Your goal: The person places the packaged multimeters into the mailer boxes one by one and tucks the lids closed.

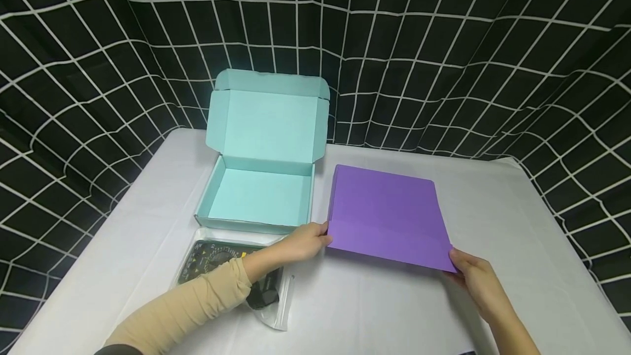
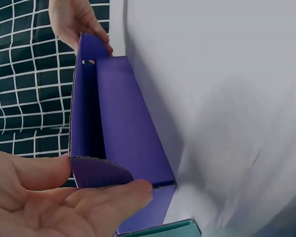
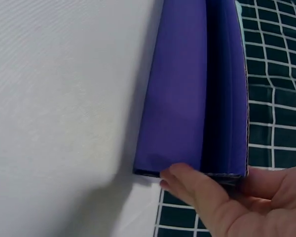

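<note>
A purple cardboard box [image 1: 386,215] lies on the white table, its lid lifted a little at the front. My left hand [image 1: 305,241] pinches the lid's left front corner; in the left wrist view, its thumb and fingers hold a rounded side flap [image 2: 101,170]. At the opposite front corner, my right hand [image 1: 475,281] grips the lid, thumb on top. The right wrist view shows its fingers [image 3: 197,190] near the end of the front wall [image 3: 170,108]. A dark gap runs between lid and front wall, and the box's contents are hidden.
Left of the purple box stands a teal box [image 1: 263,196], its lid [image 1: 271,125] raised upright. In front of it lies a clear plastic bag [image 1: 276,316] with a dark dial-marked device [image 1: 202,259], partly under the left arm. Black grid-patterned cloth [image 1: 394,43] hangs around the table.
</note>
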The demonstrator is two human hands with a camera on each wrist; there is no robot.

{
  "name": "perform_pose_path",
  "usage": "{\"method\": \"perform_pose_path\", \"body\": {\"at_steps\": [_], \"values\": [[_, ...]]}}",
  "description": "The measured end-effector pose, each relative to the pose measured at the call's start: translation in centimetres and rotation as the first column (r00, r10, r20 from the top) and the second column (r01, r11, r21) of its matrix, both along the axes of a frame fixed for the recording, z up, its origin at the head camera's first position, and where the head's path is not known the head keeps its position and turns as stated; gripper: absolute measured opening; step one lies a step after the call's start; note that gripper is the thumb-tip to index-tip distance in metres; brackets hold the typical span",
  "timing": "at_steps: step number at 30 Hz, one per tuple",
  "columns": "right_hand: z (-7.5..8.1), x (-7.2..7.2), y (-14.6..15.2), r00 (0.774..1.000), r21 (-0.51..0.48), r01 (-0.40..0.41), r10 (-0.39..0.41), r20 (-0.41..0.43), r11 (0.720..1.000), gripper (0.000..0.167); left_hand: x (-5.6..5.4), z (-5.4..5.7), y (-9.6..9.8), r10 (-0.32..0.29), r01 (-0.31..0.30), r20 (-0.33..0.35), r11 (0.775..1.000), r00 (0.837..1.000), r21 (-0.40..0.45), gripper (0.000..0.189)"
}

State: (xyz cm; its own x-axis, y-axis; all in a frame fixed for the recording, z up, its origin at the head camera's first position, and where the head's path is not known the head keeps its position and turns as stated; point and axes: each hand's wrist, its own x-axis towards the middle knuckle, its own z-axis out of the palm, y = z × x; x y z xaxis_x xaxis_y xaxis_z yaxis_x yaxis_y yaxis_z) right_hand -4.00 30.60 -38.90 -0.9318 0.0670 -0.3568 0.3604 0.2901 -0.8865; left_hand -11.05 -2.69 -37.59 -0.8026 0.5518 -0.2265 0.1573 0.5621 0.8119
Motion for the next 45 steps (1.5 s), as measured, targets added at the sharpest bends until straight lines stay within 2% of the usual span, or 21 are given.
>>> {"method": "perform_pose_path", "body": {"at_steps": [4,11,13,15,17,18,20,22,25,27,29,32,35,38,41,43,45], "values": [[-0.4,0.3,0.2,1.000,0.007,0.004,-0.003,-0.023,1.000,0.053,-0.3,-0.4,0.0,0.005,-0.005,-0.038,1.000,0.999,-0.003,0.046],[-1.3,0.4,0.7,0.999,0.005,0.005,-0.005,-0.041,1.000,0.058,-0.6,-1.0,0.2,0.019,-0.020,-0.105,1.000,0.994,-0.008,0.028],[-1.5,0.4,0.8,0.999,0.022,0.008,-0.007,-0.041,1.000,0.057,-0.6,-1.2,0.2,0.028,-0.030,-0.124,0.999,0.992,-0.016,0.029],[-1.7,0.4,0.9,0.999,0.068,0.006,-0.002,-0.050,0.998,0.056,-0.7,-1.3,0.2,0.027,-0.033,-0.177,0.999,0.984,-0.035,0.027],[-1.7,0.3,1.1,0.996,0.199,-0.017,0.033,-0.078,0.980,0.057,-0.6,-1.3,0.2,0.024,-0.037,-0.223,0.998,0.974,-0.055,0.026],[-1.6,0.3,1.2,0.993,0.275,-0.024,0.054,-0.102,0.961,0.057,-0.6,-1.2,0.1,0.020,-0.038,-0.245,0.997,0.969,-0.067,0.029],[-1.3,0.1,1.4,0.978,0.430,-0.037,0.121,-0.170,0.902,0.056,-0.7,-0.9,0.0,0.012,-0.041,-0.287,0.995,0.958,-0.095,0.036],[-0.9,-0.2,1.9,0.946,0.555,-0.043,0.212,-0.244,0.831,0.058,-0.9,-0.2,0.0,0.008,-0.045,-0.294,0.992,0.956,-0.119,0.053],[-0.4,-0.9,2.6,0.857,0.580,-0.108,0.372,-0.358,0.807,0.065,-1.5,0.7,-0.1,-0.046,0.004,-0.283,0.989,0.958,-0.147,0.082],[-0.4,-1.5,3.2,0.809,0.560,-0.200,0.458,-0.368,0.804,0.072,-2.2,1.0,0.0,-0.102,0.061,-0.252,0.984,0.962,-0.165,0.095],[-0.5,-2.0,3.5,0.774,0.513,-0.305,0.523,-0.358,0.802,0.079,-2.9,0.9,0.2,-0.160,0.123,-0.205,0.975,0.966,-0.183,0.102],[-0.6,-2.6,3.7,0.768,0.456,-0.389,0.555,-0.319,0.800,0.086,-3.6,0.4,0.5,-0.206,0.171,-0.145,0.960,0.968,-0.223,0.108],[-0.9,-2.9,3.7,0.758,0.422,-0.410,0.560,-0.336,0.808,0.091,-3.7,-0.1,0.9,-0.221,0.178,-0.143,0.948,0.965,-0.262,0.111],[-1.2,-3.1,3.6,0.748,0.452,-0.372,0.550,-0.371,0.811,0.092,-3.3,-0.7,1.3,-0.231,0.165,-0.211,0.942,0.950,-0.292,0.107],[-1.4,-3.2,3.2,0.743,0.532,-0.283,0.533,-0.404,0.798,0.092,-2.7,-1.1,1.7,-0.227,0.133,-0.300,0.943,0.927,-0.304,0.093],[-1.3,-3.3,3.0,0.752,0.574,-0.223,0.514,-0.412,0.788,0.091,-2.4,-1.3,2.0,-0.209,0.105,-0.345,0.949,0.915,-0.296,0.084],[-1.3,-3.3,2.7,0.774,0.593,-0.197,0.495,-0.395,0.781,0.093,-2.3,-1.4,2.2,-0.183,0.082,-0.371,0.958,0.911,-0.273,0.077]]}}
